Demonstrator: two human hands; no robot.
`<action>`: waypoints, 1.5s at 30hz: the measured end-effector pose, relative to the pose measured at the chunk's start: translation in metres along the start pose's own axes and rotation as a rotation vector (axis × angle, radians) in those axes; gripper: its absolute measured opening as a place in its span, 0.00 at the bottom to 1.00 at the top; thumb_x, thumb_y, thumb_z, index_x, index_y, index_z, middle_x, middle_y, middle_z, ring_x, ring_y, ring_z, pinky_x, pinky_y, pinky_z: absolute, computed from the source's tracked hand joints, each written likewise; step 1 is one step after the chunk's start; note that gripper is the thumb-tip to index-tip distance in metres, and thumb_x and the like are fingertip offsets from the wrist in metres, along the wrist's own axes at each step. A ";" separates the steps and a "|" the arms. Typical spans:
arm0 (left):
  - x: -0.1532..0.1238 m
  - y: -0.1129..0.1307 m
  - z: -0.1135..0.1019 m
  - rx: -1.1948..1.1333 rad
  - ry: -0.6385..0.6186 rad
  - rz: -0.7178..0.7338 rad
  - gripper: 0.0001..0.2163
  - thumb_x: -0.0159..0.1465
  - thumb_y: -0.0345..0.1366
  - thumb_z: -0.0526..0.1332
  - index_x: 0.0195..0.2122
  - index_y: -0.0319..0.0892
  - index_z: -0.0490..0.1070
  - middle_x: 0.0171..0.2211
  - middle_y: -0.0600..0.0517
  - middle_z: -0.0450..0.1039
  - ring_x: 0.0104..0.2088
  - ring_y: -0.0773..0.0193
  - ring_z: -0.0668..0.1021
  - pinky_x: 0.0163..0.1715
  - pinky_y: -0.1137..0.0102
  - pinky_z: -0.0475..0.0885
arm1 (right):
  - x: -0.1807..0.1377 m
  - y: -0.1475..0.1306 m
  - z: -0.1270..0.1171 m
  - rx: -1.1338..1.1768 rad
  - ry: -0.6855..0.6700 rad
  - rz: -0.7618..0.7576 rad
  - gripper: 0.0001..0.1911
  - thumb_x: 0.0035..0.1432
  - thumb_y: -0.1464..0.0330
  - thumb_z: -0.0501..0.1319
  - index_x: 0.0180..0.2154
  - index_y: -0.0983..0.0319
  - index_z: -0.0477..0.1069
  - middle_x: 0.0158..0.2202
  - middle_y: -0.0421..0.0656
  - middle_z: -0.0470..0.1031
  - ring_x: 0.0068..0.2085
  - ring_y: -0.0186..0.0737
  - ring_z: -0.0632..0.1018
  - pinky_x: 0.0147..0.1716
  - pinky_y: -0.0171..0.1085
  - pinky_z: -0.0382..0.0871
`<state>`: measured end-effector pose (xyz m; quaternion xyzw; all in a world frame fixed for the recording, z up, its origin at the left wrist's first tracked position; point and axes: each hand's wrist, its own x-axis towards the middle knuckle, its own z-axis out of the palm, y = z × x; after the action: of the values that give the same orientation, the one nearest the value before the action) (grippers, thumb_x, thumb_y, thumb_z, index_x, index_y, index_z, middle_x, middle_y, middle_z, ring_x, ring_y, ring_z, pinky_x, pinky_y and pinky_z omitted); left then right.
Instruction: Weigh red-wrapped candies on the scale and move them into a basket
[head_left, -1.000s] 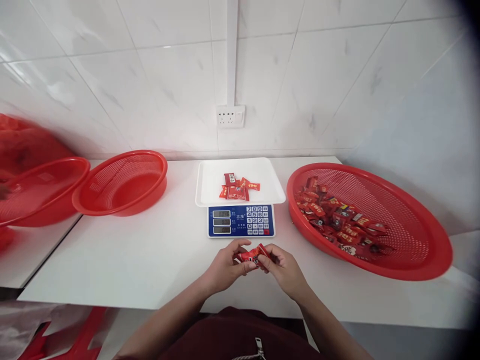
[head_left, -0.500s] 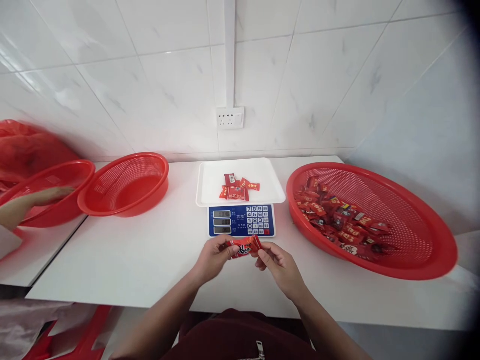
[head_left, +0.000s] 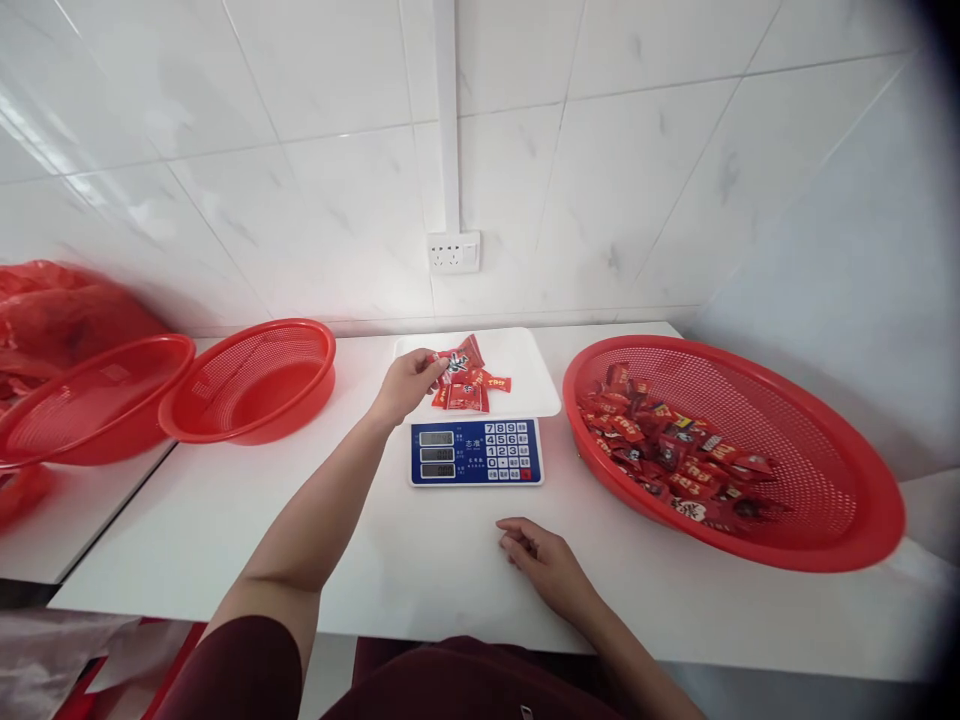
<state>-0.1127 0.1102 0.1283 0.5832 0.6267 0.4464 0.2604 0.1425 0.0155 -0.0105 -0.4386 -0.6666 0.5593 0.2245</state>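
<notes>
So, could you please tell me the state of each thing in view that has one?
Left hand: closed on a red packet.
Held packet: pinched, over the tray.
Right hand: loosely curled, no object visible in it.
Tray: bearing a small heap of packets.
Scale: on, digits showing.
Right-hand basket: partly filled with packets.
Left-hand basket: upright, open-topped.
Red bag: crumpled.

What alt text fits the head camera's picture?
A left hand holds a shiny red packet by similar packets on the white rectangular tray of a blue-faced digital scale. The right hand is empty; a round red plastic basket of packets stands right.
</notes>
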 end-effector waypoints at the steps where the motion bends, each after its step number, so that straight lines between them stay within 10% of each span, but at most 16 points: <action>1: 0.006 -0.001 0.003 0.094 -0.024 0.004 0.14 0.59 0.47 0.55 0.30 0.41 0.70 0.24 0.53 0.71 0.24 0.66 0.71 0.25 0.72 0.66 | 0.001 0.002 0.000 0.007 0.002 -0.002 0.15 0.54 0.63 0.54 0.42 0.61 0.71 0.30 0.41 0.74 0.31 0.38 0.74 0.33 0.37 0.71; 5: 0.006 -0.008 0.008 0.454 0.086 0.041 0.13 0.59 0.45 0.56 0.38 0.43 0.71 0.34 0.49 0.72 0.31 0.63 0.73 0.30 0.70 0.67 | 0.001 0.005 0.000 -0.037 0.035 -0.050 0.15 0.55 0.63 0.54 0.41 0.61 0.71 0.30 0.42 0.75 0.31 0.39 0.75 0.33 0.37 0.71; 13: -0.090 -0.020 0.001 0.279 0.192 -0.032 0.12 0.62 0.44 0.53 0.31 0.42 0.70 0.26 0.54 0.72 0.26 0.67 0.72 0.26 0.74 0.66 | -0.002 0.003 -0.001 -0.148 0.063 -0.111 0.14 0.55 0.63 0.53 0.40 0.60 0.72 0.38 0.44 0.77 0.37 0.41 0.76 0.38 0.38 0.71; 22: -0.164 -0.050 0.030 0.296 -0.131 -0.065 0.11 0.63 0.41 0.51 0.29 0.44 0.69 0.26 0.53 0.71 0.27 0.66 0.71 0.28 0.72 0.65 | -0.002 0.005 0.001 -0.216 0.057 -0.097 0.15 0.56 0.63 0.52 0.41 0.59 0.72 0.39 0.44 0.77 0.38 0.42 0.76 0.40 0.40 0.70; 38: -0.176 -0.052 0.045 0.268 -0.238 -0.029 0.11 0.63 0.40 0.51 0.30 0.43 0.70 0.28 0.52 0.72 0.29 0.65 0.73 0.30 0.71 0.66 | -0.002 0.001 0.005 -0.329 0.078 -0.142 0.14 0.58 0.64 0.51 0.40 0.59 0.72 0.40 0.42 0.76 0.41 0.41 0.76 0.42 0.39 0.68; 45: -0.121 -0.040 0.031 0.317 -0.058 0.166 0.09 0.63 0.38 0.52 0.35 0.45 0.71 0.32 0.50 0.73 0.32 0.64 0.73 0.33 0.71 0.67 | -0.002 -0.001 0.006 -0.313 0.086 -0.142 0.14 0.57 0.65 0.50 0.39 0.59 0.72 0.39 0.43 0.76 0.41 0.42 0.76 0.42 0.40 0.69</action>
<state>-0.0839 0.0044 0.0563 0.6793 0.6311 0.3449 0.1458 0.1382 0.0107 -0.0112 -0.4436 -0.7647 0.4120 0.2207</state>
